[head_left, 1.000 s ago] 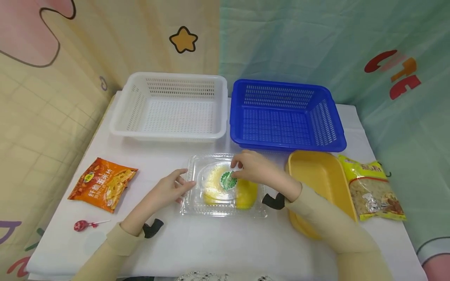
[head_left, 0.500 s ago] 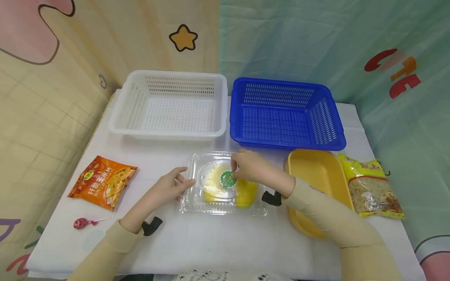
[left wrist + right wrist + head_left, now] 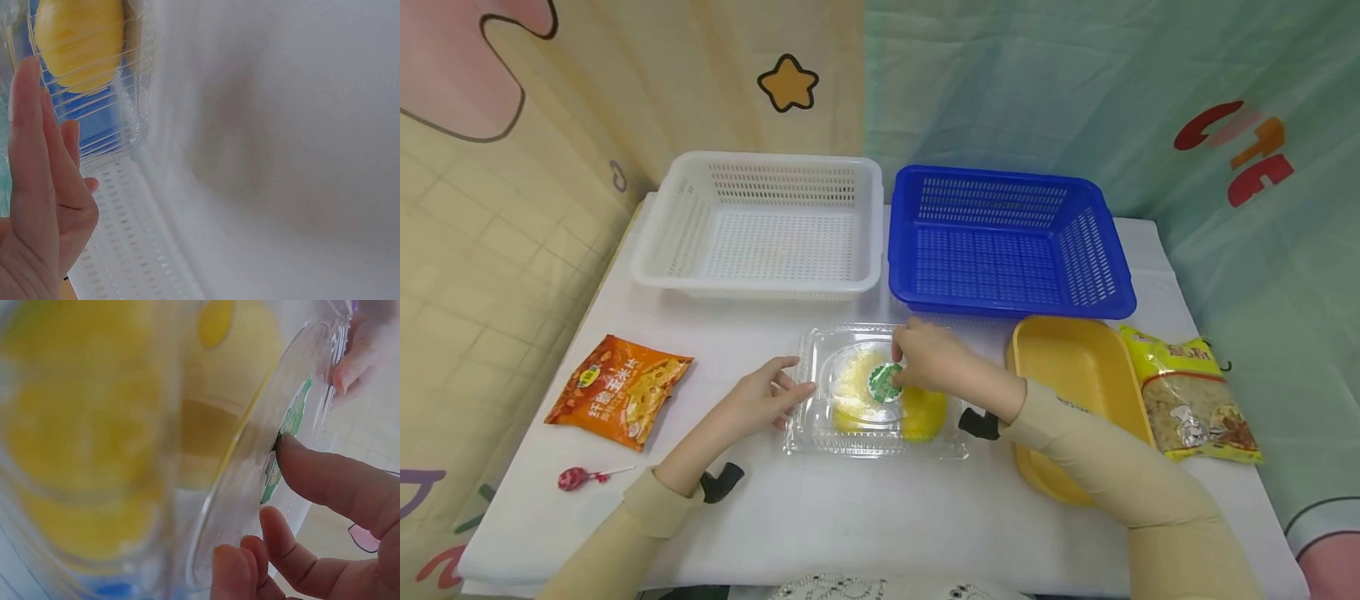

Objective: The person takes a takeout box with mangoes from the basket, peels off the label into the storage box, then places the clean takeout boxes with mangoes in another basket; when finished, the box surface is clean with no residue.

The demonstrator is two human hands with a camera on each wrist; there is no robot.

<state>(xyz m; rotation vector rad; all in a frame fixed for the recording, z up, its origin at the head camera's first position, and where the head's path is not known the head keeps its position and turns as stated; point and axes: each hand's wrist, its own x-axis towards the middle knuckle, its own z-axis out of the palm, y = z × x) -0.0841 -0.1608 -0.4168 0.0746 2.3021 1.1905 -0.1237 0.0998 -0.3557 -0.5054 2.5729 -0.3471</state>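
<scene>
Clear box (image 3: pixel 865 443) lies beneath parted right fingers (image 3: pixel 284 540), beside parted left fingers (image 3: pixel 28 125)

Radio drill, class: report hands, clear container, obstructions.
Left hand at left edge of clear container. Right hand, thumb on green sticker. Yellow contents inside; nothing visibly in the way.

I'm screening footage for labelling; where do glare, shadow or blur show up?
Head view: glare streaks the clear plastic container; left wrist view: a soft grey shadow dims part of the white tablecloth; right wrist view: the yellow contents are badly blurred, the left hand slightly soft.
</scene>
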